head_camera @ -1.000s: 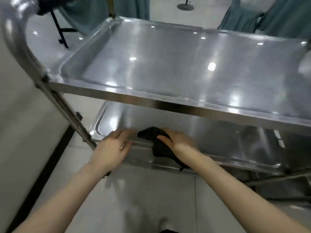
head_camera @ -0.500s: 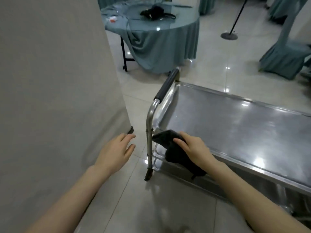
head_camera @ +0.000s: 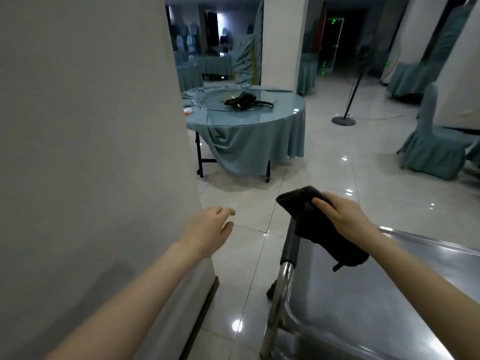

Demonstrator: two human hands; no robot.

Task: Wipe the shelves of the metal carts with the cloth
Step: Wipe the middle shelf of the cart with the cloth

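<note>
- Since half a second ago the view has tilted up from the cart's top shelf to the hall, and the right hand [head_camera: 346,216] with the cloth [head_camera: 319,227] has risen from the shelf's near edge to the handle.
- Wall [head_camera: 91,152] fills the side from 7 to 11 o'clock.
- Tiled floor [head_camera: 337,165] spreads across the middle, glossy with light spots.
- Metal cart [head_camera: 376,307] sits at 5 o'clock; only its top shelf and left frame show.
- Round bench [head_camera: 259,133] under a teal drape stands at 12 o'clock, with a black bag [head_camera: 242,100] on its glass turntable.
- Covered chair [head_camera: 431,149] stands at 3 o'clock.
- Cloth, black and bunched, drapes over the cart's padded handle [head_camera: 290,245] at the centre.
- Right hand's grip is clenched on the cloth, fingers pressed over its top.
- Left hand [head_camera: 207,229] hovers at 8 o'clock beside the wall corner, grip released, fingers loosely spread, touching nothing.
</note>
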